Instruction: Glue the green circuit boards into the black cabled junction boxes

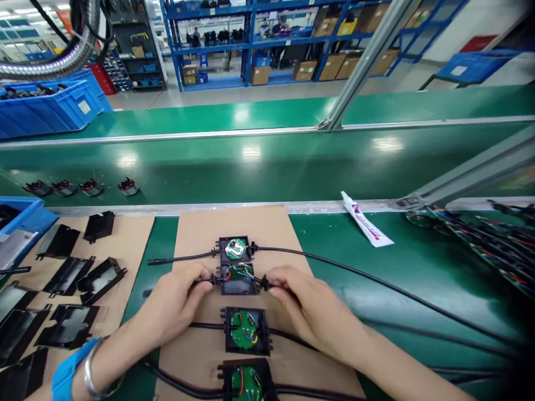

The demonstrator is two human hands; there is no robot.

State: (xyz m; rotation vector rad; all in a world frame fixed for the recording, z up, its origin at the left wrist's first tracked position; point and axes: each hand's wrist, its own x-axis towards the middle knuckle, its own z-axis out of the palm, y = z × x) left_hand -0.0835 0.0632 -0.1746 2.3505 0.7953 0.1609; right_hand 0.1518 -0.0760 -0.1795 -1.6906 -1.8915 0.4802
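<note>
My left hand (179,298) pinches the black cable at the left end of a small black plastic housing (239,286). On the opposite side, my right hand (305,301) grips the cable's grommet end at the housing's right wall. Inside it, a green circuit board (240,272) with red, yellow and blue wires is partly visible. Just behind is another housing with a round board (235,249) and a cable (355,270) running right. Two similar housings lie nearer me, one with a green board (243,329), the other with its board (247,383) cut off by the frame.
Cardboard (234,220) lies under the housings. Black empty housings (100,280) sit on cardboard at left, near a blue bin (25,228). A white tube (365,221) and wired boards (472,239) are at right. Several round metal parts (91,187) stand beyond the rail. A metal post (368,61) rises behind.
</note>
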